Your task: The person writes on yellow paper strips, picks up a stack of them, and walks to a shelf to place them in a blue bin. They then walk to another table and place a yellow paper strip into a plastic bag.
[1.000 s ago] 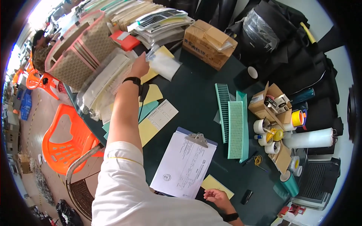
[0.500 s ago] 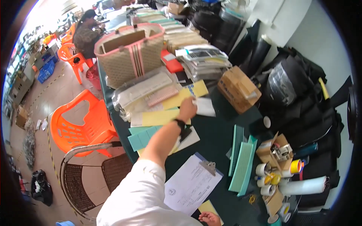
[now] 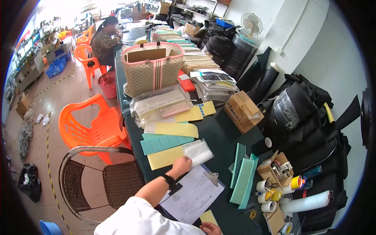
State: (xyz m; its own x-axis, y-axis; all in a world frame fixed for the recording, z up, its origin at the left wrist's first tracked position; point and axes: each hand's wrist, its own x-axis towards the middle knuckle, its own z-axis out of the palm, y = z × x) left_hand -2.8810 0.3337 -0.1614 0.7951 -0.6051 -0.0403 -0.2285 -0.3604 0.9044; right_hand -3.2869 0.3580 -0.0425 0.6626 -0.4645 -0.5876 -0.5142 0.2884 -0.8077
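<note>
My left hand [image 3: 182,164], with a dark band at the wrist, is closed on the near edge of a clear plastic bag [image 3: 199,152] with whitish contents. The bag lies over the right part of a yellow paper sheet [image 3: 166,157], just beyond a clipboard [image 3: 212,178] bearing a printed white form [image 3: 192,196]. Beyond it are a light green sheet [image 3: 164,144] and another yellow strip [image 3: 176,129]. At the lower edge my right hand [image 3: 210,228] is partly cut off, its fingers curled beside a small yellow paper [image 3: 208,216]; what they hold, if anything, is hidden.
A patterned tote bag [image 3: 152,72] stands on the dark green table, with stacked packets [image 3: 213,84] and a cardboard box [image 3: 243,112] to its right. Green ridged strips [image 3: 243,180] and tape rolls [image 3: 268,196] lie at right. Chairs [image 3: 94,121] line the left; a person [image 3: 105,45] sits farther back.
My left hand has drawn back toward me, bringing the plastic bag from the far papers to just beyond the clipboard. The view has shifted, showing more of the room's far end.
</note>
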